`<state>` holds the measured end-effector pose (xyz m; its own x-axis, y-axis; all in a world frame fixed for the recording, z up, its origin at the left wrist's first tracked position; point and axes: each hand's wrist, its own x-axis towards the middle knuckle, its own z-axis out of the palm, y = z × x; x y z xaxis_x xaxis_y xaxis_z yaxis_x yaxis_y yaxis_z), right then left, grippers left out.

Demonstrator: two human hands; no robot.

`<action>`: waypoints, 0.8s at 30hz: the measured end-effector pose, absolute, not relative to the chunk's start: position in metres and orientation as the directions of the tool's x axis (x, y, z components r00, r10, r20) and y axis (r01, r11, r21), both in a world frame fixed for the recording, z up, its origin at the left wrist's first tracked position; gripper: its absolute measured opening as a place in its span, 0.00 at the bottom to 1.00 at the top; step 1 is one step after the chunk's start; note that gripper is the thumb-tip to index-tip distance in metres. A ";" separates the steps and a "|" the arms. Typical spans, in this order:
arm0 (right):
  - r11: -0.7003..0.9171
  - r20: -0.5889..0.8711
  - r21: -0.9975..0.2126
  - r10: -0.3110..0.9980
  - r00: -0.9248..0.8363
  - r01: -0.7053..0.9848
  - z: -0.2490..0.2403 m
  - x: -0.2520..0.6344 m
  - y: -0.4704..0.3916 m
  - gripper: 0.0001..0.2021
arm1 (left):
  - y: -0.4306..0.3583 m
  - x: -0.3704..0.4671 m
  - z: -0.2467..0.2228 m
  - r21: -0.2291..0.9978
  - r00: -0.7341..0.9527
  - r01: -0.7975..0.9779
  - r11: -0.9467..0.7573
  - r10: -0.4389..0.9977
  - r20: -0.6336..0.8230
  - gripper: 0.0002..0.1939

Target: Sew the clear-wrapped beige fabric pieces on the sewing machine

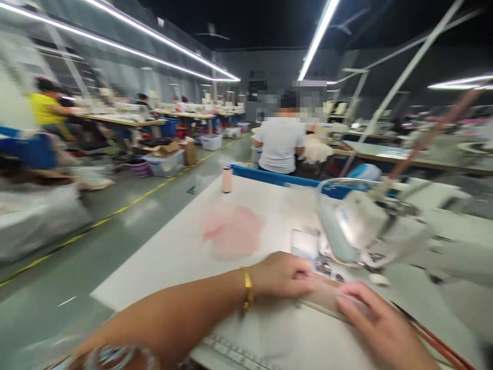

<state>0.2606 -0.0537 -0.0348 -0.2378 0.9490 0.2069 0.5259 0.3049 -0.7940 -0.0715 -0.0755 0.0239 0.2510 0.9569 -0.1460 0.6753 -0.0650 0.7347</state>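
A strip of pale pinkish fabric is stretched between my two hands, in front of the sewing machine. My left hand, with a yellow bracelet at the wrist, pinches its left end. The right end is between the thumb and fingers of my right hand. Beyond my left hand, a sheer pink piece of fabric lies on the white table. Motion blurs the picture, so the fabric's edges are unclear.
A thread spool stands at the table's far left corner. A ruler strip runs along the near edge. Reddish scissors or rods lie at the right. A person in a white shirt sits ahead with their back turned.
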 end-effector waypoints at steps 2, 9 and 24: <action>0.221 0.161 -0.823 0.974 -0.158 0.524 -0.027 0.265 -0.056 0.14 | -0.041 -0.034 0.020 0.763 0.414 0.617 -0.194 0.904 -0.105 0.12; 0.079 0.045 -0.888 0.995 -0.086 0.452 -0.011 0.254 -0.049 0.09 | -0.010 0.012 0.018 0.784 0.538 0.570 -0.246 0.833 -0.130 0.18; 0.118 0.138 -0.891 0.990 0.014 0.438 -0.022 0.261 -0.042 0.20 | -0.008 0.012 0.018 0.775 0.495 0.588 -0.232 0.861 -0.118 0.23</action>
<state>0.2605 -0.0416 -0.0221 0.0144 0.9903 0.1384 0.4377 0.1182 -0.8913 0.0118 -0.0078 0.0183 0.4950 0.8608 -0.1179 0.5876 -0.2317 0.7752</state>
